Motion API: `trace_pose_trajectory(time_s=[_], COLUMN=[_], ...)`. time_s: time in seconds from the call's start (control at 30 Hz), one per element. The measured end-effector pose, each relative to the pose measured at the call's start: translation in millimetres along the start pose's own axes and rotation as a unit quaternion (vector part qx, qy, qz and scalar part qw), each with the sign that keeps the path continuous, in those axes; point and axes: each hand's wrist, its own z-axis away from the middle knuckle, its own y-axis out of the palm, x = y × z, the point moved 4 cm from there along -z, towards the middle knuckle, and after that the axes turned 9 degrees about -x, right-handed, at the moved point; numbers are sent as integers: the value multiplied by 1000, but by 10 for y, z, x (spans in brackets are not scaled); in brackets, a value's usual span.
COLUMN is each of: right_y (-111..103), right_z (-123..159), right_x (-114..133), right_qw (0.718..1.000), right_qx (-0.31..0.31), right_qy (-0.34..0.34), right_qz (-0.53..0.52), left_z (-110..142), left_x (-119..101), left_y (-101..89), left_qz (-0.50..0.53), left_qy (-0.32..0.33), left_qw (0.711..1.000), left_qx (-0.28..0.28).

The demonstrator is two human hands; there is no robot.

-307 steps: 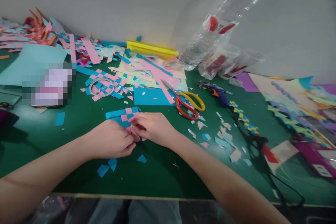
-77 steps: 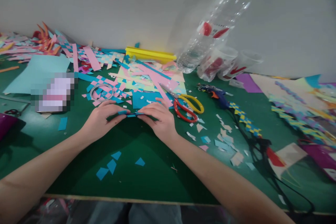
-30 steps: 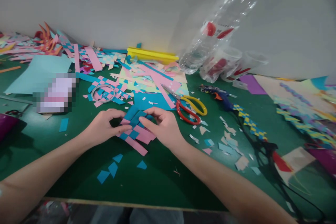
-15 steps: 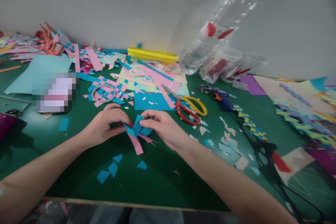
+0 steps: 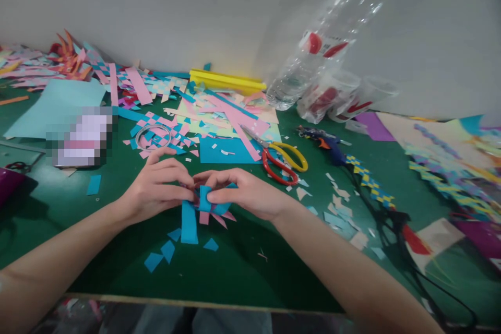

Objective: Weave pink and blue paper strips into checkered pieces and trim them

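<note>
Between my two hands, just over the green table (image 5: 250, 271), is a small woven piece of blue and pink paper strips (image 5: 205, 199). My right hand (image 5: 240, 192) pinches it, thumb in front on a blue fold and fingers behind. My left hand (image 5: 159, 188) has its fingertips closed at the piece's left side; their tips are partly hidden. A blue strip (image 5: 189, 223) hangs down beneath the left fingertips, and pink ends stick out below the weave. Several blue paper scraps (image 5: 168, 251) lie on the table in front of my hands.
Scissors with red and yellow handles (image 5: 279, 169) lie beyond my right hand. A tape ring (image 5: 154, 138) and a phone (image 5: 84, 138) lie to the left. Farther right are a glue gun (image 5: 332, 151) with its cable, a plastic bottle (image 5: 324, 44) and cups. Paper scraps cover the back.
A blue strip now hangs down below my left fingertips. My left hand has turned, its fingers reaching over the piece, and the woven piece has turned in my right hand's pinch.
</note>
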Motion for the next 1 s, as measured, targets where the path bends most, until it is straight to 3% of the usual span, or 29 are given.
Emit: trace_pose_trajectory(time_s=[0.27, 0.53, 0.7, 0.87, 1.0], right_y=[-58, -56, -99, -150, -148], right_z=[-48, -9, 24, 62, 105], right_x=[-44, -14, 78, 144, 211], right_qw=[1000, 997, 996, 986, 960], right_qx=[-6, 62, 39, 30, 11], right_qy=[-19, -11, -42, -78, -141], right_qz=[-5, 39, 62, 146, 242], left_z=[38, 27, 20, 39, 59], left_x=[-71, -132, -118, -117, -122], left_y=[25, 31, 40, 48, 67], left_qz=[4, 8, 12, -19, -42], left_qy=[17, 24, 31, 39, 38], left_qw=[1000, 999, 999, 999, 998], left_qx=[23, 27, 30, 23, 29])
